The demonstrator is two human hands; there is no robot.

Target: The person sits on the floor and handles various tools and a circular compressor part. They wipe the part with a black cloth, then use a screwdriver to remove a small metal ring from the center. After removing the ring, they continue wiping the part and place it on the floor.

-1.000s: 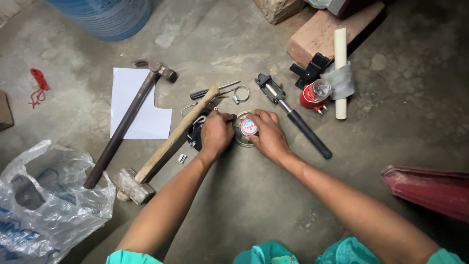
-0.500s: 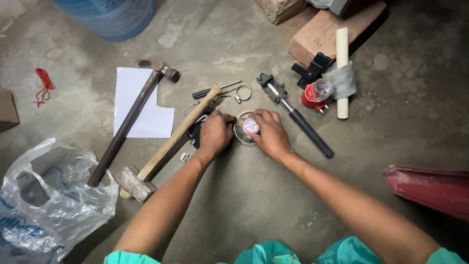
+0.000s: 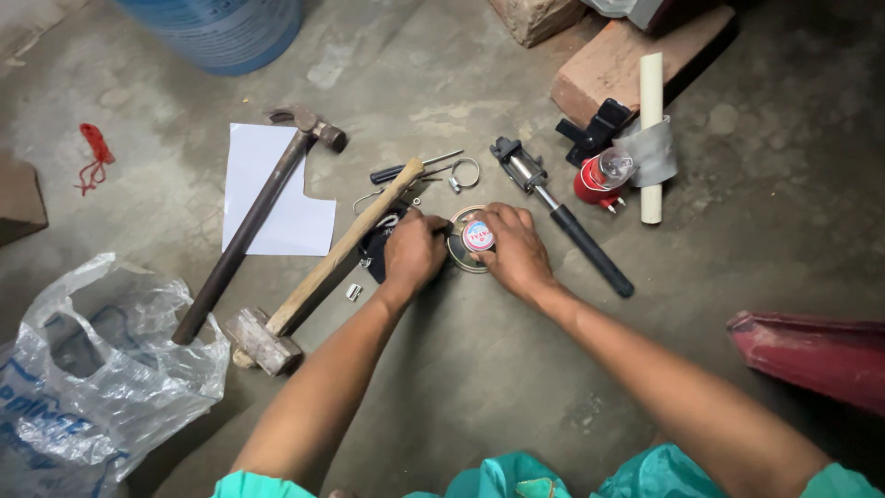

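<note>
Head view, round metal disc (image 3: 467,242): laid on the concrete floor (image 3: 479,369), gripped between both hands.
Left hand (image 3: 412,251): fingers curled against the disc's left edge.
Right hand (image 3: 512,251): closed over its right side.
Surroundings: wooden-handled mallet (image 3: 318,272) just left; black-handled tool (image 3: 562,217) just right.

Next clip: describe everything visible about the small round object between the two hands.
The round object lies flat on the concrete floor. It looks like a shallow metal disc with a shiny grey rim, topped at its centre by a smaller round white cap or label with red and blue markings. The left hand touches its left edge; the right hand covers its right side, fingers curled over the rim. Its underside is hidden.
</note>
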